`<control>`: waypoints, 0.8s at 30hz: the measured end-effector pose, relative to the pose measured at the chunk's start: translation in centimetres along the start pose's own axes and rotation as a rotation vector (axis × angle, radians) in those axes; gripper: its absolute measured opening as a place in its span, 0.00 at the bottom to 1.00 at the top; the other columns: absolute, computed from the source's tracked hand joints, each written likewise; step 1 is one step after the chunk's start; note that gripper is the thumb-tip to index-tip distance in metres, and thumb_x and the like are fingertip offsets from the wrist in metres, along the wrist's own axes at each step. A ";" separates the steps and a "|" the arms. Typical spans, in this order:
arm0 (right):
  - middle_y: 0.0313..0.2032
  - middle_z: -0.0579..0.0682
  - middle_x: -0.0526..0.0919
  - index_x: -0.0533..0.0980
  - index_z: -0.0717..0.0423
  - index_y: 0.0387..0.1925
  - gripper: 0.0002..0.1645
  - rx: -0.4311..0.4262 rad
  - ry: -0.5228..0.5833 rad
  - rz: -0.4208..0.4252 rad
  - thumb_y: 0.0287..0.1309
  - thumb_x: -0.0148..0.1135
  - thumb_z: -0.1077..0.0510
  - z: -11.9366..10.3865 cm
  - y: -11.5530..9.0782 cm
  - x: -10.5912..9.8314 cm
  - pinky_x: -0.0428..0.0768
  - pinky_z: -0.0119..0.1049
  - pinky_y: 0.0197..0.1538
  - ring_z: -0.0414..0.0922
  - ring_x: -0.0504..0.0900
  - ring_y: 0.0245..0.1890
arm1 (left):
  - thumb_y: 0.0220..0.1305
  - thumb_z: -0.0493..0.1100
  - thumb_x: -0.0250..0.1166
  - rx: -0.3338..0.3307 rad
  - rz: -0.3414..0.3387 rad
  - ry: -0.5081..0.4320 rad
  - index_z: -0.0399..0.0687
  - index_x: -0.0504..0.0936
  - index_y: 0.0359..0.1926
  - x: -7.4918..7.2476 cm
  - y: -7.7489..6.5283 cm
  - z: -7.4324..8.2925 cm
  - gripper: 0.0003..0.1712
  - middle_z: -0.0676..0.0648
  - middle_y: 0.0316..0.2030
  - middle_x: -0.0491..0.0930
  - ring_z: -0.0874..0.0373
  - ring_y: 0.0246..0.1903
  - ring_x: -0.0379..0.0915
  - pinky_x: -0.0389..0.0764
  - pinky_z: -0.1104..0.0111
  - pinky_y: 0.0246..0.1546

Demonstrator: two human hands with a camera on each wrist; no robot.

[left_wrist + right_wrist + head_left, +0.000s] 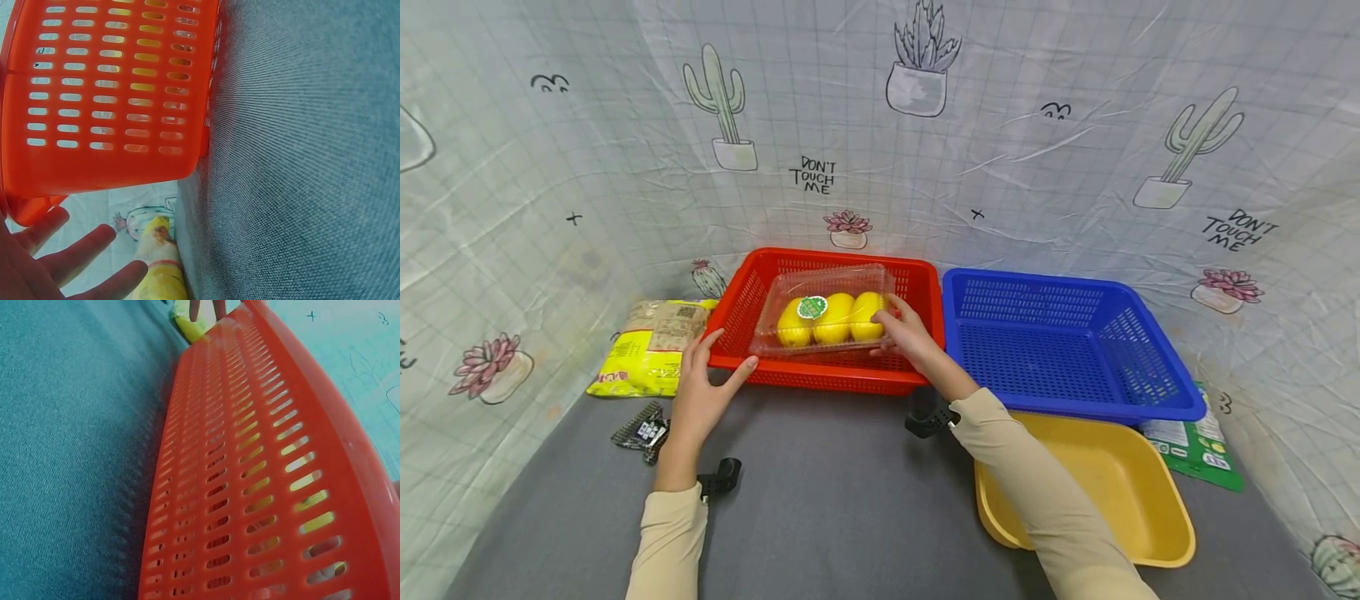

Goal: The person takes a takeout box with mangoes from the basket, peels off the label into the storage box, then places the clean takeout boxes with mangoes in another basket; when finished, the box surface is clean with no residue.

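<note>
A clear plastic box point(838, 279) with three yellow fruits point(832, 321) and a green label lies inside the red basket point(827, 377). At the box's right end my right hand point(912, 335) holds it, with fingertips over the plastic. In the right wrist view the basket wall point(250, 456) hides nearly all of that hand. My left hand point(702, 396) is at the basket's front left corner, fingers spread and thumb apart, beside the rim. The left wrist view shows its extended fingers point(87, 256) below the basket corner; whether they touch the rim I cannot tell.
A blue basket point(1157, 408) stands right of the red one, with a yellow basin point(1120, 475) in front, partly under my right sleeve. A green packet point(1206, 454) lies far right. On the left are a yellow bag point(647, 350) and a small black packet point(646, 429).
</note>
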State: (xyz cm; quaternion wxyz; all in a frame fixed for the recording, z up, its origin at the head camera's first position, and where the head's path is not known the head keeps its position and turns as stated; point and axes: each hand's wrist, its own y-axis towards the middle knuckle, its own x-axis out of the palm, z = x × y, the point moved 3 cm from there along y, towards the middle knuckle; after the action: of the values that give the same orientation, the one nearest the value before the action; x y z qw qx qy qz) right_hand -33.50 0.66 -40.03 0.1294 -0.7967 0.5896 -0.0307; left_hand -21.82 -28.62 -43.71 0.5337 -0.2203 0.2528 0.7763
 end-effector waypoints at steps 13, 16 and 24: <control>0.69 0.57 0.60 0.48 0.45 0.77 0.43 0.008 0.036 -0.022 0.64 0.53 0.55 -0.1 -0.6 0.3 0.82 0.47 0.49 0.45 0.74 0.24 | 0.60 0.66 0.63 -0.001 -0.007 -0.008 0.54 0.54 0.75 -0.1 -0.1 0.0 0.49 0.40 0.74 0.45 0.36 0.71 0.47 0.57 0.31 0.60; 0.70 0.57 0.59 0.47 0.45 0.77 0.43 0.000 0.041 -0.026 0.65 0.53 0.55 -0.1 -0.7 0.3 0.82 0.47 0.48 0.46 0.76 0.26 | 0.60 0.66 0.63 0.001 -0.007 -0.008 0.53 0.55 0.75 0.0 -0.1 -0.1 0.49 0.40 0.74 0.46 0.36 0.71 0.47 0.58 0.32 0.61; 0.71 0.56 0.55 0.48 0.46 0.76 0.42 -0.023 0.080 -0.030 0.65 0.54 0.56 -0.3 -1.3 0.1 0.82 0.48 0.49 0.50 0.81 0.39 | 0.60 0.67 0.63 -0.003 -0.008 -0.007 0.53 0.54 0.75 0.0 0.0 0.0 0.50 0.40 0.74 0.46 0.36 0.70 0.48 0.59 0.32 0.60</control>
State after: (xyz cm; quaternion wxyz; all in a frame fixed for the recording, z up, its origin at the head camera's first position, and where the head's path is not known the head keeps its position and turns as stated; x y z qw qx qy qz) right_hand -32.29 0.89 -39.44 0.0961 -0.8050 0.5825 -0.0580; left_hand -21.80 -28.65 -43.71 0.5372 -0.2195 0.2491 0.7754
